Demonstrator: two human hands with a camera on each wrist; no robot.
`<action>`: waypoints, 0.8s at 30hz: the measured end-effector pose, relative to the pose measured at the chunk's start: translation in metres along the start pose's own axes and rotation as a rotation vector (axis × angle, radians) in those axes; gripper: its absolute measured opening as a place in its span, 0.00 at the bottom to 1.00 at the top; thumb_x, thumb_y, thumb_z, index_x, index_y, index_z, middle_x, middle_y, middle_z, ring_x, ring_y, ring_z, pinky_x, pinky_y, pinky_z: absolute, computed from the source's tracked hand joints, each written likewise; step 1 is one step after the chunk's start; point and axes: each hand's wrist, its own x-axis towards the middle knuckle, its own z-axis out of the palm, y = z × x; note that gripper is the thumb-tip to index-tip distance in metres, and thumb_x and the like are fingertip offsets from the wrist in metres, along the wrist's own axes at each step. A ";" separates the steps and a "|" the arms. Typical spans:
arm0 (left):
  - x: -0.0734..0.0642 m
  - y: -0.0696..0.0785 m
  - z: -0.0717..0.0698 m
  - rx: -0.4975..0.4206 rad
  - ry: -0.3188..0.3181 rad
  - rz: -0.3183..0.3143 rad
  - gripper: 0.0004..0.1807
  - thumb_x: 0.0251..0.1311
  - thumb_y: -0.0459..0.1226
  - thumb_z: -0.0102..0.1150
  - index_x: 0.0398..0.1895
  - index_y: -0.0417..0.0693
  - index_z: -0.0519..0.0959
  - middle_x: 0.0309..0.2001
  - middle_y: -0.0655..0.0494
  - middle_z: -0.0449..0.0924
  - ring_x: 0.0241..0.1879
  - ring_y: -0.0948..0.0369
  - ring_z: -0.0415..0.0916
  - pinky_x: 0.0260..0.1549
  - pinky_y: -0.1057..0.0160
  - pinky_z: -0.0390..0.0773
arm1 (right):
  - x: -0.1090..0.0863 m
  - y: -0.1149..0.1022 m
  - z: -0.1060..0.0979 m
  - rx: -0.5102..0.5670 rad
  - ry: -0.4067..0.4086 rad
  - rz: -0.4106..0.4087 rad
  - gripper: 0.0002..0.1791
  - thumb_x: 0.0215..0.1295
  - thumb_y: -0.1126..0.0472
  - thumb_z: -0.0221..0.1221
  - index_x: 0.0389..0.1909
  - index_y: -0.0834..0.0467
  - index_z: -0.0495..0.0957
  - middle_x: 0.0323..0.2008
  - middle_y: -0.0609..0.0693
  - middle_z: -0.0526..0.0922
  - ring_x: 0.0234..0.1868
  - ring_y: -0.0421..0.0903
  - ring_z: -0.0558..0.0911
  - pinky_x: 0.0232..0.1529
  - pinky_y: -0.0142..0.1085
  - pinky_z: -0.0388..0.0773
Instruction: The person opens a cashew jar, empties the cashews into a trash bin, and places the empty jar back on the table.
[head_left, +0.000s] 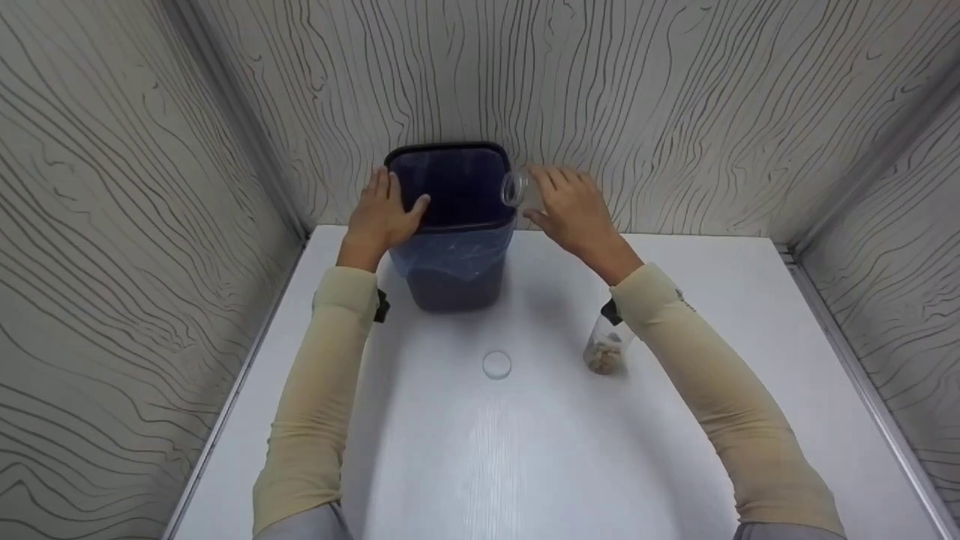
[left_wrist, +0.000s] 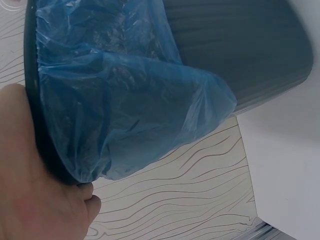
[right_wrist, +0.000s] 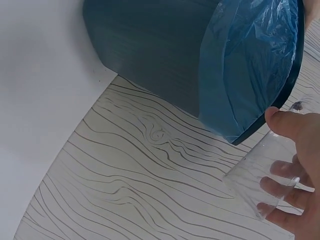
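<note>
Grips a dark bin (head_left: 456, 291) by the left part of its rim (head_left: 450, 227) with the left hand (head_left: 379, 217), left of upper centre in the head view, with thumb set apart from fingers. Holds a clear jar (head_left: 530, 195) in the right hand (head_left: 576, 214), with thumb and fingers curled round the jar wall, right of upper centre. Points the tipped jar's mouth left, at the right edge of the bin opening; cannot tell contact from clearance between jar and rim. Shows a small dark spot near the jar's upper end in the right wrist view. Stands the bin on a white worktop (head_left: 450, 450), upper centre, with a blue liner (head_left: 465, 253) folded over the rim. Includes a clear round disc (head_left: 496, 366) on the worktop, below frame centre, and, farther right, a clear container (head_left: 604, 355) of tan pieces, partly hidden behind the right sleeve (head_left: 712, 390).
</note>
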 end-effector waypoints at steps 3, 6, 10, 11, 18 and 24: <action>0.000 0.000 0.000 0.007 0.003 0.005 0.50 0.82 0.64 0.28 0.87 0.35 0.35 0.87 0.37 0.27 0.88 0.44 0.25 0.86 0.46 0.34 | -0.004 -0.001 0.001 0.016 -0.020 0.022 0.38 0.70 0.50 0.72 0.73 0.64 0.72 0.61 0.63 0.84 0.62 0.63 0.83 0.61 0.58 0.83; 0.001 -0.001 0.000 0.007 -0.002 0.007 0.50 0.82 0.64 0.28 0.87 0.35 0.35 0.87 0.37 0.27 0.88 0.44 0.25 0.86 0.46 0.33 | -0.008 -0.002 0.001 0.038 -0.033 0.046 0.38 0.70 0.49 0.72 0.73 0.63 0.72 0.62 0.62 0.84 0.63 0.63 0.83 0.61 0.58 0.82; 0.001 -0.001 0.000 0.003 -0.005 0.010 0.50 0.82 0.65 0.28 0.87 0.35 0.35 0.87 0.37 0.26 0.87 0.44 0.24 0.86 0.46 0.33 | -0.013 -0.003 0.001 0.075 -0.043 0.074 0.40 0.70 0.48 0.71 0.74 0.63 0.70 0.63 0.63 0.83 0.64 0.63 0.83 0.63 0.59 0.81; 0.001 -0.001 0.000 0.002 -0.002 0.012 0.50 0.82 0.64 0.28 0.87 0.35 0.36 0.87 0.37 0.26 0.87 0.44 0.24 0.86 0.46 0.33 | -0.014 -0.003 0.001 0.084 -0.044 0.081 0.40 0.70 0.48 0.71 0.75 0.63 0.70 0.64 0.63 0.83 0.64 0.63 0.82 0.63 0.59 0.81; 0.001 -0.001 0.001 0.017 0.003 0.014 0.50 0.82 0.65 0.27 0.87 0.35 0.36 0.87 0.37 0.27 0.87 0.44 0.25 0.86 0.46 0.33 | -0.021 -0.002 0.002 0.122 -0.038 0.120 0.39 0.71 0.47 0.70 0.74 0.64 0.71 0.65 0.63 0.82 0.66 0.62 0.82 0.67 0.57 0.80; -0.001 -0.001 0.000 0.008 0.014 0.019 0.51 0.81 0.66 0.27 0.87 0.35 0.37 0.87 0.38 0.28 0.88 0.45 0.26 0.86 0.45 0.35 | -0.027 -0.002 0.002 0.148 -0.001 0.125 0.39 0.70 0.47 0.71 0.72 0.65 0.72 0.65 0.63 0.82 0.65 0.62 0.82 0.64 0.56 0.82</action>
